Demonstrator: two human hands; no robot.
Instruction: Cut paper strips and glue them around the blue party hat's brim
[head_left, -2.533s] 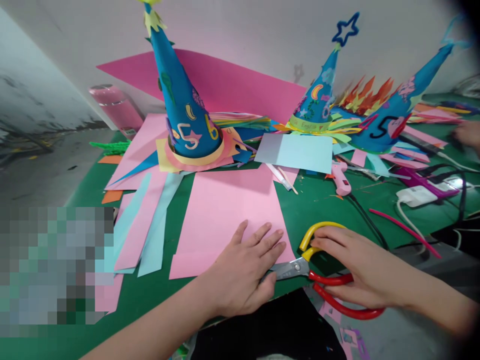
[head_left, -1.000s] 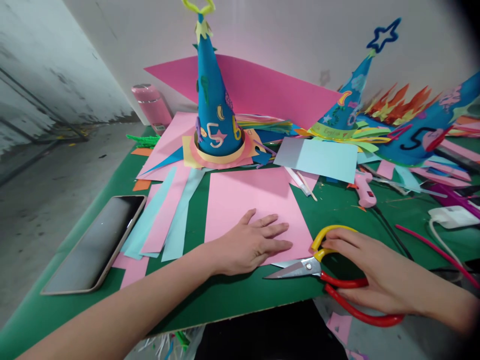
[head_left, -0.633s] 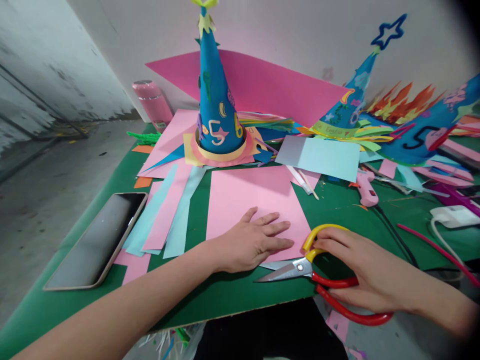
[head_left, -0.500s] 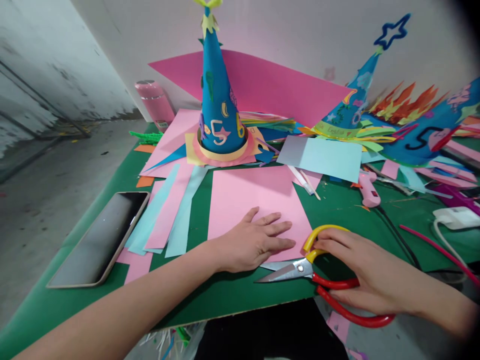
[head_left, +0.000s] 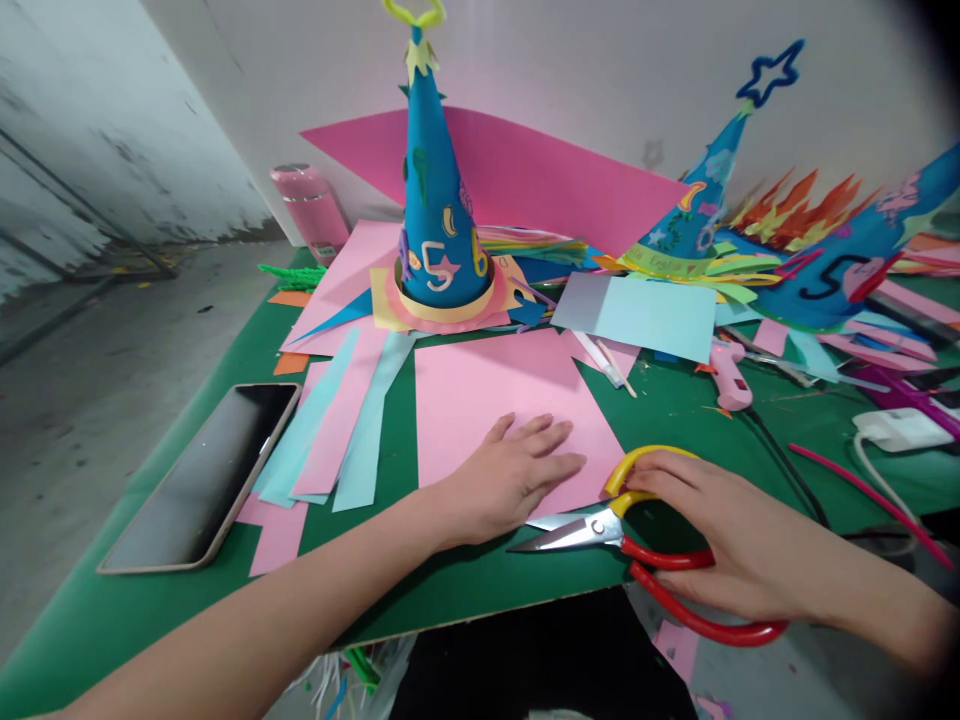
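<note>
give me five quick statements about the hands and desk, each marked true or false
1. The right hand holds the scissors. True.
2. The scissors are fully shut. False: they are partly open.
3. The left hand rests on a pink sheet. True.
4. The left hand is clenched. False: it is spread out.
5. The phone lies to the left of that pink sheet. True.

To my left I see a phone (head_left: 201, 478) lying on the table (head_left: 652, 410), with a pink bottle (head_left: 311, 212) farther back. Ahead of me stands a blue cone hat (head_left: 433, 205); to my right lies a pink glue gun (head_left: 730, 376).
</note>
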